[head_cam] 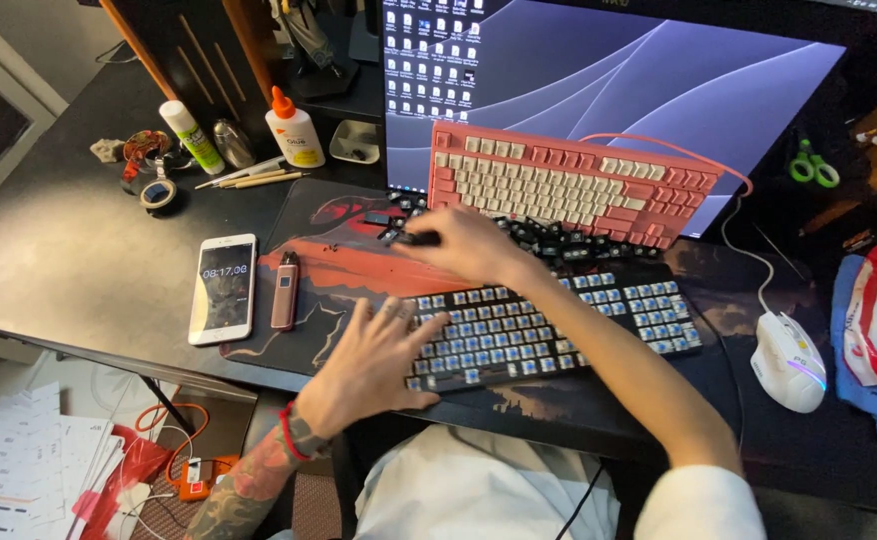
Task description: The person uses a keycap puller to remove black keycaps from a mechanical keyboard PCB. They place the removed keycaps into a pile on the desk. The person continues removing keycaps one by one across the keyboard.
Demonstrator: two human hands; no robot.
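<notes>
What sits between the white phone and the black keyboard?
Head view: a slim pink device lies on the desk mat, between the phone and the keyboard.

At lower left of the frame, the left hand (369,365) has a red cord bracelet and a tattooed forearm; white clothing shows at bottom centre.

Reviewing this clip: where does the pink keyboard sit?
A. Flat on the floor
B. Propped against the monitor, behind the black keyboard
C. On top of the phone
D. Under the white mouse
B: the pink keyboard leans tilted against the monitor, behind the black keyboard with its keycaps off.
</notes>
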